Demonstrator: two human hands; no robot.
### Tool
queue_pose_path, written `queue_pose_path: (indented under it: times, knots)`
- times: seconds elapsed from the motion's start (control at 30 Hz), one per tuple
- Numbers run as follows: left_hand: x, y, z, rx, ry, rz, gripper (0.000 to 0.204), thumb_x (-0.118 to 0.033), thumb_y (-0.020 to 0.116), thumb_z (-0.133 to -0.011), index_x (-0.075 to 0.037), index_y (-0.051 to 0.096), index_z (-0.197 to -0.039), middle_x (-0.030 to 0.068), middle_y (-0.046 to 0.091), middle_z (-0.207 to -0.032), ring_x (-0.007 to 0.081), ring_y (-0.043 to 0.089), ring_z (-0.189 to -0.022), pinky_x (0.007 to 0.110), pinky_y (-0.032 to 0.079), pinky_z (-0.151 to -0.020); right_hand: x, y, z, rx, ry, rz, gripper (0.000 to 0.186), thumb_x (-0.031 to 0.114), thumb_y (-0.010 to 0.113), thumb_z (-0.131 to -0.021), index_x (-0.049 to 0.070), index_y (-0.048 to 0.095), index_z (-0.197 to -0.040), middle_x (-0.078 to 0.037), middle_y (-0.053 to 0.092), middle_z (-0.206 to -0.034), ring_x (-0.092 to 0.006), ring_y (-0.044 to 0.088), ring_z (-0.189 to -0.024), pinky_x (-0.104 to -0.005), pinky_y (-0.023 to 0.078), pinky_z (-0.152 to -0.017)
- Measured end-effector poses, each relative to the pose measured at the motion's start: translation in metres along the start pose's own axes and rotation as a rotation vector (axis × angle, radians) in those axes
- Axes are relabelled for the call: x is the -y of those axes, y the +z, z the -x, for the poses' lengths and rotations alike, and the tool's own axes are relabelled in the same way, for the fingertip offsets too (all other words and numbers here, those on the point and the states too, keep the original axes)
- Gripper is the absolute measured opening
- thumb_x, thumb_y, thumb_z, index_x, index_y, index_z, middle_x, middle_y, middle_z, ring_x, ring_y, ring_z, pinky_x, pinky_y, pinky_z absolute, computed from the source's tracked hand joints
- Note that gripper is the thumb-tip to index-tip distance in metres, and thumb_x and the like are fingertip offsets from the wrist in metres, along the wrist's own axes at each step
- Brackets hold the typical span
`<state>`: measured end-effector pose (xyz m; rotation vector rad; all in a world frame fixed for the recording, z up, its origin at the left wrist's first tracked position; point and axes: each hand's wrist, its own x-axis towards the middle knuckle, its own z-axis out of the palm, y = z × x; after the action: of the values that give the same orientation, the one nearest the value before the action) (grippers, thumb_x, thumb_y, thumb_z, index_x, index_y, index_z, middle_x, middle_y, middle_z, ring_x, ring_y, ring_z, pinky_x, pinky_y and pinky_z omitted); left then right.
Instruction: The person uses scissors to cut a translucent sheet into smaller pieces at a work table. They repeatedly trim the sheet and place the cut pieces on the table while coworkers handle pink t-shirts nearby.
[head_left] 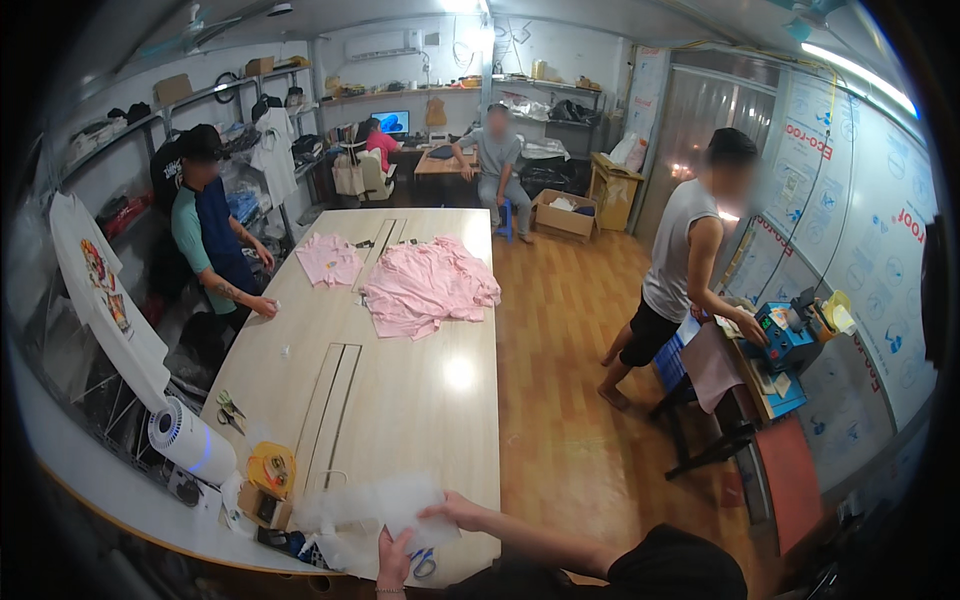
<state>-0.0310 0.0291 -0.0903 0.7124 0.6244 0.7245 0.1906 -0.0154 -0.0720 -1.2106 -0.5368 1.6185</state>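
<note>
Over the near end of the long pale table (420, 400), both my hands hold a thin translucent white sheet (340, 505), perhaps a plastic bag. My left hand (393, 556) is closed on its lower edge, thumb up. My right hand (456, 511) pinches its right side, where it looks whiter and more opaque. Just right of my left hand lie blue-handled scissors (425, 563), partly covered. Farther off on the table are a large heap of pink shirts (428, 285) and a smaller folded pink garment (329, 260).
Left of the sheet are a yellow tray (272, 468), a small cardboard box (263, 508) and green-handled scissors (229, 408). A white cylindrical device (190, 442) stands beyond. One person (205, 230) stands at the table's left; another (690, 260) works at a blue press (788, 340).
</note>
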Motion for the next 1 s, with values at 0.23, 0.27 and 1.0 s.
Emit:
queue_pose_path:
  times: [0.23,0.27,1.0]
  knots:
    - [0.082,-0.080,-0.009,-0.145,-0.178,-1.282,0.058,-0.037,0.087,-0.088,-0.010,0.064,-0.134,0.0172,0.060,-0.137,0.0357,0.060,-0.130,0.053,0.054,-0.104,0.002,-0.024,0.002,-0.231,-0.082,0.012,0.041,0.009,0.085,-0.088,0.000,0.071,-0.125,-0.013,0.077,-0.115,-0.0236,0.075,-0.101,-0.0404,0.061,-0.092]
    - [0.097,-0.080,-0.002,-0.098,-0.136,-1.603,0.063,-0.042,0.090,-0.083,-0.012,0.064,-0.132,0.0166,0.058,-0.137,0.0362,0.057,-0.131,0.054,0.052,-0.105,0.006,-0.024,0.003,-0.236,-0.102,-0.010,0.040,0.009,0.085,-0.088,0.000,0.071,-0.125,-0.012,0.077,-0.115,-0.0237,0.075,-0.101,-0.0405,0.062,-0.092]
    - [0.132,-0.114,0.016,-0.064,-0.253,-1.741,0.055,-0.035,0.095,-0.074,-0.003,0.068,-0.112,0.0166,0.077,-0.106,0.0393,0.075,-0.096,0.051,0.060,-0.085,0.025,-0.056,0.057,-0.380,-0.231,-0.172,0.045,0.004,0.085,-0.089,0.001,0.066,-0.129,-0.010,0.075,-0.117,-0.0207,0.074,-0.102,-0.0411,0.063,-0.089]
